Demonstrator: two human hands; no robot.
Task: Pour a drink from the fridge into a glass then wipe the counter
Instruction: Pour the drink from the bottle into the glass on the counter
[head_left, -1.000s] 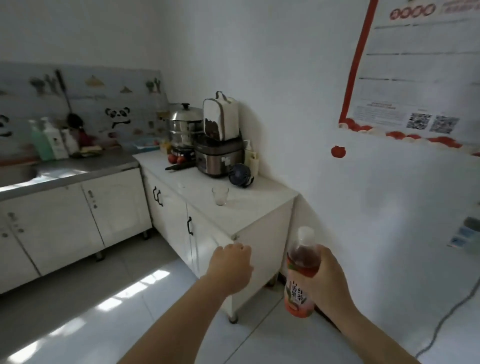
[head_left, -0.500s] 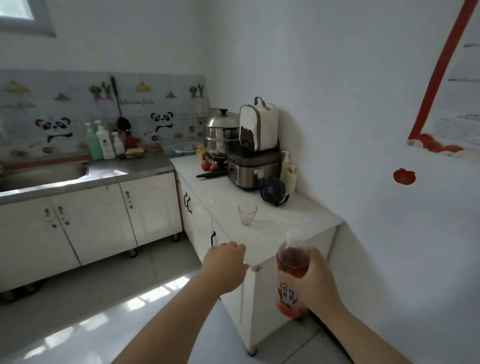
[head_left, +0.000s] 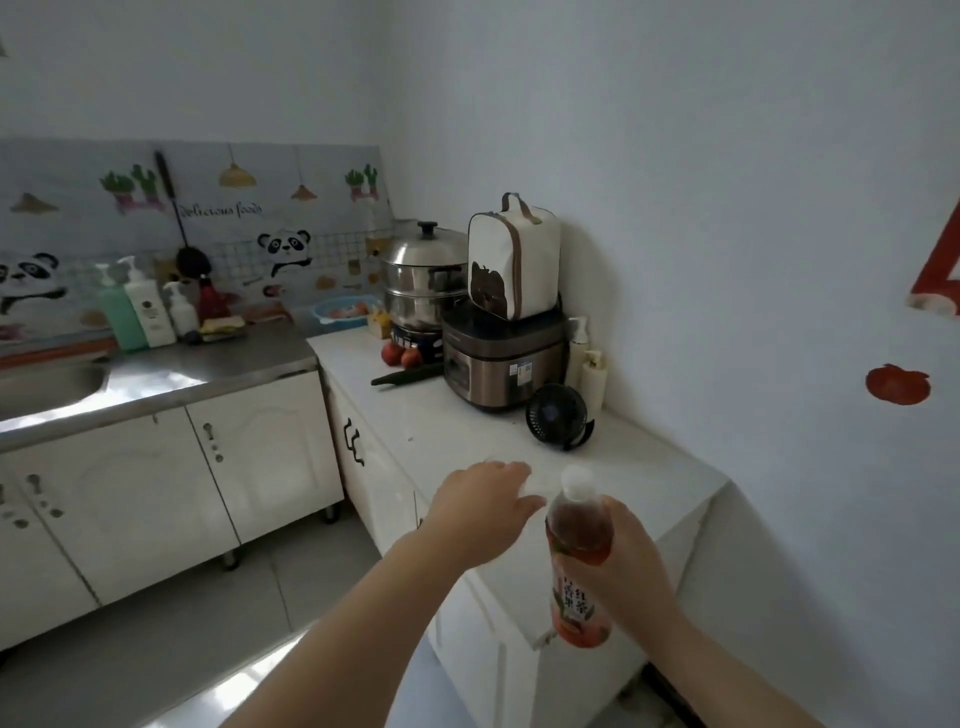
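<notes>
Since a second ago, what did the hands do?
The person stepped up to the counter. The left hand reached forward over the spot where the glass stood, hiding it. The right hand kept holding the capped bottle upright. The cooker and fan stayed put.

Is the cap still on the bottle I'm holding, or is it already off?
On. The bottle stands upright in the right hand, and its white cap sits on the neck.
</notes>
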